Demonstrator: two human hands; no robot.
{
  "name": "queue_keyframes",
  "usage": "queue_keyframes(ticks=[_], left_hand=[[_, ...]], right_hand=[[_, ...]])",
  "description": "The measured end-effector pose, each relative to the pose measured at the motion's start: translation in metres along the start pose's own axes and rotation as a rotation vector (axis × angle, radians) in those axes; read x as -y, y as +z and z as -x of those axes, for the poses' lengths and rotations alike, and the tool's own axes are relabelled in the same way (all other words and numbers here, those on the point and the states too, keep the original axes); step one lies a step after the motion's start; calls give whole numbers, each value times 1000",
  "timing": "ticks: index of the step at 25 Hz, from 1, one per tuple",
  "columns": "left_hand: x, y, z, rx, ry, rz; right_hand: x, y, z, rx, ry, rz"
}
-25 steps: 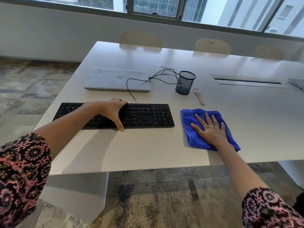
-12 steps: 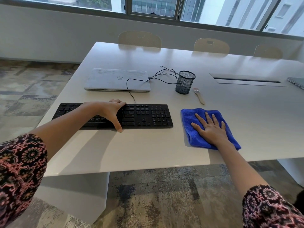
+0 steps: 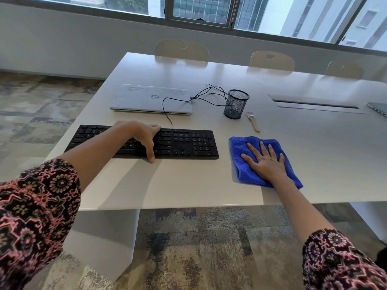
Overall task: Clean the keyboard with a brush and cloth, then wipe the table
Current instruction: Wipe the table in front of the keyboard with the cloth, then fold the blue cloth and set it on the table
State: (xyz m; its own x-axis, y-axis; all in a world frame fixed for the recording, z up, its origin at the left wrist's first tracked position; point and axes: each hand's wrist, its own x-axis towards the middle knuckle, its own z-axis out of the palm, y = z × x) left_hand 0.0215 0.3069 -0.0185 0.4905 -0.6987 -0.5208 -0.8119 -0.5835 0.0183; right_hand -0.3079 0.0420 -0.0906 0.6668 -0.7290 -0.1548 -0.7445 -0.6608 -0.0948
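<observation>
A black keyboard [image 3: 188, 143] lies flat near the front left of the white table [image 3: 188, 189]. My left hand [image 3: 144, 137] grips it across the middle, fingers over the back edge and thumb on the front edge. To the right, a folded blue cloth [image 3: 238, 155] lies on the table, and my right hand [image 3: 266, 162] presses flat on it with fingers spread. A small brush [image 3: 253, 122] with a wooden handle lies beyond the cloth, untouched.
A shut white laptop [image 3: 146, 99] sits behind the keyboard, with the keyboard's black cable [image 3: 178, 99] looping over it. A black mesh cup [image 3: 236, 104] stands beside the brush. A cable slot [image 3: 316, 103] lies far right. Chairs [image 3: 181, 51] line the far side.
The keyboard has slid a little to the left and away under my left hand. My right hand and the cloth have stayed put.
</observation>
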Motion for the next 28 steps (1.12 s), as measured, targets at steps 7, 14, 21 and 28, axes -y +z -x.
queue_keyframes(ticks=[7, 14, 21, 28], left_hand=[[-83, -4, 7, -154, 166, -59], [-189, -8, -12, -187, 351, -24], [-234, 2, -43, -221, 433, 36], [-241, -18, -73, -340, 462, 144]], right_hand=[[-1, 2, 0, -9, -11, 5], [0, -3, 0, 26, -29, -10], [-11, -13, -6, -200, 5, -331], [-60, -25, -16, -352, 431, -455]])
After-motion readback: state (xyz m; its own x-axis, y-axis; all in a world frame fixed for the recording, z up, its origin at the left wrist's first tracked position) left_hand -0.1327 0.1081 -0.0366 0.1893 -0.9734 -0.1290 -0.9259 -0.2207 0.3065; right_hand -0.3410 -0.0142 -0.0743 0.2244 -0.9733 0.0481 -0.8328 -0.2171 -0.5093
